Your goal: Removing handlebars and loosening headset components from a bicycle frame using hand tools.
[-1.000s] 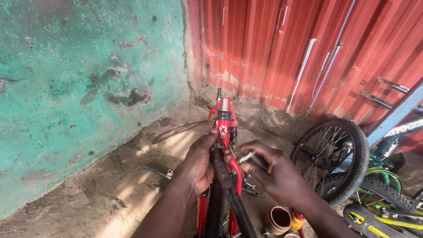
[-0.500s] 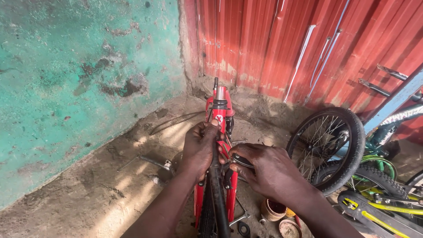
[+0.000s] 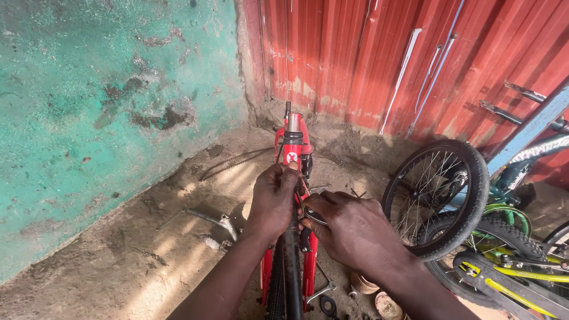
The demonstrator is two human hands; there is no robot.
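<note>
A red bicycle frame stands in front of me with a black tyre running down to the bottom edge. My left hand grips the frame's red leg beside the top of the tyre. Just to the right, my right hand is closed on a small metal tool pressed against the frame near the tyre. What the tool's tip touches is hidden by my fingers.
A green plastered wall is at left, a red corrugated metal wall behind. A black spoked wheel and bicycles with yellow-green parts stand at right. A chain, a metal part, spanners and small tins lie on the dirt floor.
My head has shifted, so the frame sits higher in view. My left hand slid up the frame's leg, and my right hand closed in against the frame with the tool.
</note>
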